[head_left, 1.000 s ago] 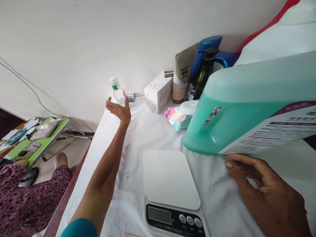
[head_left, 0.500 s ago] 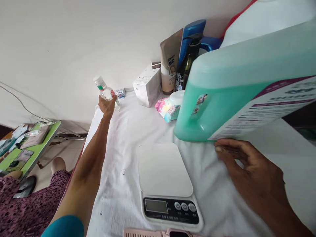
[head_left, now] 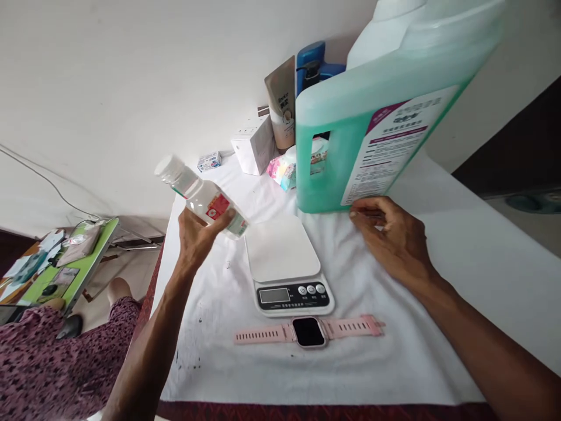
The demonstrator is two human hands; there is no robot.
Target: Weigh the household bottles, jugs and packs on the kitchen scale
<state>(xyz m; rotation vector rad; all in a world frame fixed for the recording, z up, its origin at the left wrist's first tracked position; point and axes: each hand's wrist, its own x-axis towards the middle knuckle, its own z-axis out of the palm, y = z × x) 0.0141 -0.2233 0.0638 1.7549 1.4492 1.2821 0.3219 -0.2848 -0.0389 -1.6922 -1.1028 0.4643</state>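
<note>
My left hand (head_left: 199, 234) is wrapped round a clear bottle (head_left: 205, 202) with a white cap and a red label. The bottle leans to the left, raised in the air, its base near the left edge of a white kitchen scale (head_left: 284, 251). The scale's display is blank. On the right, my right hand (head_left: 390, 234) rests on the cloth with thumb and fingers closed together. Its fingertips are at the bottom edge of a large jug of green liquid (head_left: 337, 175); whether they pinch anything cannot be made out. A pink-strapped smartwatch (head_left: 309, 332) lies below the scale.
A small box (head_left: 209, 161), a white box (head_left: 254, 146), a brown tube (head_left: 283, 111), a wipes pack (head_left: 283, 169) and a blue bottle (head_left: 311, 55) stand along the wall. At left are a green table (head_left: 94, 257) and a person's patterned clothing (head_left: 74, 362).
My left hand has brought the bottle from the far left corner nearer, towards the scale. My right hand stays by the jug's base. The view has shifted, and the whole watch now shows.
</note>
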